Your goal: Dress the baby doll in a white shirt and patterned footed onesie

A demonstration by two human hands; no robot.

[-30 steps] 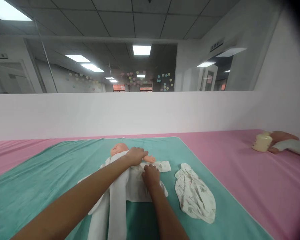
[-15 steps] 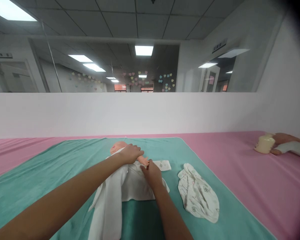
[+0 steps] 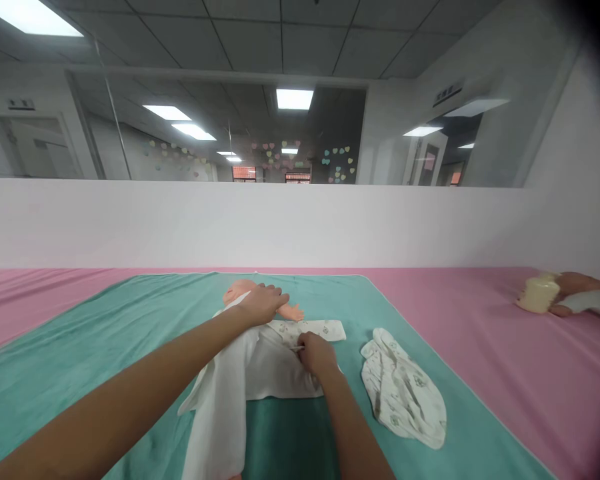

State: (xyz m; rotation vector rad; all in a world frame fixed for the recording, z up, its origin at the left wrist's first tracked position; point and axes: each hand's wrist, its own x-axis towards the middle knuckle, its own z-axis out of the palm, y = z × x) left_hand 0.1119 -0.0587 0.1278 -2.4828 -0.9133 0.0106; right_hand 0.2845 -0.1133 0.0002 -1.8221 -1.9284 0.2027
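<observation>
A baby doll (image 3: 240, 292) lies on its back on a teal towel (image 3: 95, 340), head away from me, over a white patterned garment (image 3: 315, 329) and white cloth (image 3: 267, 363). My left hand (image 3: 263, 303) rests flat on the doll's chest and shoulder, fingers stretched toward its outstretched arm (image 3: 293, 311). My right hand (image 3: 317, 353) is curled at the garment's edge, pinching a thin white tie or fold of the fabric.
Another patterned baby garment (image 3: 405, 393) lies crumpled on the towel to the right. The towel covers a pink sheet (image 3: 480, 320). At far right another person's hand (image 3: 577, 287) holds a cream bottle (image 3: 537, 295). A white partition wall runs behind.
My right hand has drawn back from the doll's arm and closed into a pinch on the garment. The left hand stays on the doll's chest. The view shifted slightly.
</observation>
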